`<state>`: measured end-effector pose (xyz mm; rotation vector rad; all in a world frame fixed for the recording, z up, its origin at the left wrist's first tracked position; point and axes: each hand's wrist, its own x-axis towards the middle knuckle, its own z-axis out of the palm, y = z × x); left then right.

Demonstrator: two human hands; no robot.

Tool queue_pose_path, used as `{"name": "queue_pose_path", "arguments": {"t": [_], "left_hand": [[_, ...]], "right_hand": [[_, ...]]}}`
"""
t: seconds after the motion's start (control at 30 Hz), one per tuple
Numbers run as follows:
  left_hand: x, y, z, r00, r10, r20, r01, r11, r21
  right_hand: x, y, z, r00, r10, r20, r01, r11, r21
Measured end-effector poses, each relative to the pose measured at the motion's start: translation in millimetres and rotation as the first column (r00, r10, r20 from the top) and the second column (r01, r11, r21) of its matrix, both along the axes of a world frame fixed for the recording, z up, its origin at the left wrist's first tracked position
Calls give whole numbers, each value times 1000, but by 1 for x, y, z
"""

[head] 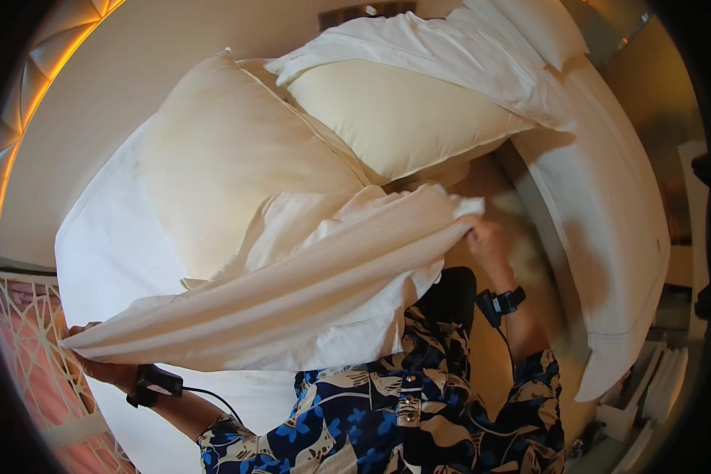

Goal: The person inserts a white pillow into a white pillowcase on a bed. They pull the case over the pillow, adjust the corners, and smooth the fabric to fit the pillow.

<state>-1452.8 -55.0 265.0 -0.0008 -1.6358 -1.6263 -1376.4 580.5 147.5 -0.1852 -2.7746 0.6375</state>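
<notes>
A white pillowcase [308, 290] is stretched between my two hands, across the front of my body. My left hand [103, 358] grips one corner at the lower left. At the other end, my right hand [487, 240] pinches the edge near a small bunched tip. Just beyond the cloth lies a cream pillow [231, 154], its near part covered by the fabric. A second cream pillow [397, 115] leans beside it, with a loose white cloth [426, 53] draped over its far side. The first pillow rests on a white-sheeted bed [118, 231].
Another bed with white bedding [598, 207] stands to the right, a white pillow [539, 29] at its far end. A floor gap runs between the beds. At left are a white lattice screen [23, 343] and a lit padded panel [41, 77]. Shelving [628, 379] stands lower right.
</notes>
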Motion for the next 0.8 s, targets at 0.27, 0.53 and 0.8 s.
{"name": "queue_pose_path", "arguments": {"t": [0.27, 0.53, 0.8], "left_hand": [[3, 19, 13, 971, 226, -80, -239, 895, -376], [11, 22, 12, 978, 210, 12, -208, 974, -89], [9, 40, 28, 970, 239, 30, -241, 955, 175]], "right_hand": [[18, -15, 4, 998, 28, 61, -10, 959, -283], [-38, -41, 15, 969, 177, -174, -222, 932, -288], [-55, -60, 29, 938, 334, -90, -346, 902, -259]]}}
